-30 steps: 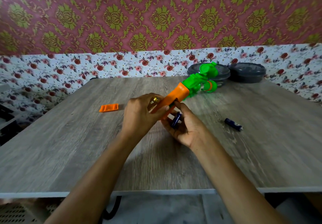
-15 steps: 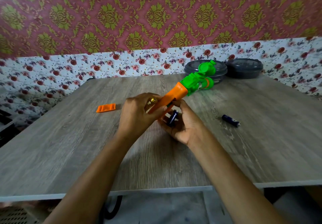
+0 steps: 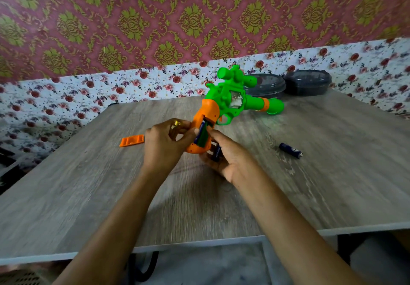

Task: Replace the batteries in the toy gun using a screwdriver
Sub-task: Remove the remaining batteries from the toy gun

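The green toy gun [image 3: 233,100] with an orange grip [image 3: 205,116] is held above the table, its open battery bay facing me with a dark battery [image 3: 200,133] inside. My left hand [image 3: 165,146] clasps the grip from the left; a gold ring shows on one finger. From below right, my right hand [image 3: 228,157] touches the grip with its thumb at the bay and holds a second dark battery [image 3: 216,153] in its palm. The orange battery cover [image 3: 132,141] lies on the table to the left. No screwdriver is visible.
A loose dark battery [image 3: 290,150] lies on the wooden table [image 3: 332,184] to the right. Two dark round lidded containers [image 3: 307,82] stand at the far edge against the floral wall. The table's front edge runs close to my forearms.
The gun has been turned so its side and open battery bay face me, with the barrel swung to the right. A battery now sits in the bay. Both hands stay on the grip.
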A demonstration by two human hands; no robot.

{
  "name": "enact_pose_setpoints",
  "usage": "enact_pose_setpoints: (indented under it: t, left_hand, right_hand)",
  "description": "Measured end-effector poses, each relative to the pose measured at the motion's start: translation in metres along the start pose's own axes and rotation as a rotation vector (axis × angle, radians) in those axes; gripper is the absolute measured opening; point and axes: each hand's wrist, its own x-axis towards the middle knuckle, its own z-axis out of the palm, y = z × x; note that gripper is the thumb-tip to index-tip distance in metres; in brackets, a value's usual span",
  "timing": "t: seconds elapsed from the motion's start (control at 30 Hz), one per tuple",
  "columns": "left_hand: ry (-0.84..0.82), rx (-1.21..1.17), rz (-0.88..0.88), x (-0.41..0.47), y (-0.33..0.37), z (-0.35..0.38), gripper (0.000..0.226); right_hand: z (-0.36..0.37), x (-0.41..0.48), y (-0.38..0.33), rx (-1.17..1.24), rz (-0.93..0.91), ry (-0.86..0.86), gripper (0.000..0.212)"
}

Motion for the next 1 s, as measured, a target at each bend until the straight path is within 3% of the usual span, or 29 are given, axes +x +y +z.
enact_pose_setpoints:
  t: [0.1,0.4,0.7,0.87,1.0]
  left_hand:
    - [-0.018,0.028,0.061,-0.002,0.004,0.002,0.013]
    - [-0.050,0.060,0.208,-0.006,0.011,0.003,0.015]
    - [-0.082,0.115,0.349,-0.006,0.008,0.003,0.021]
    - [-0.027,0.128,0.245,-0.005,0.005,0.005,0.017]
    - [0.077,0.021,0.021,0.000,0.001,0.003,0.006]
  right_hand:
    - [0.000,0.000,0.000,-0.025,-0.020,0.001,0.032]
    - [-0.004,-0.001,-0.005,0.084,0.027,-0.042,0.013]
    - [-0.007,-0.004,-0.006,0.168,0.055,-0.075,0.009]
    - [-0.005,0.000,-0.006,0.120,0.009,-0.069,0.012]
    - [-0.001,0.001,-0.002,0.030,-0.071,-0.079,0.010]
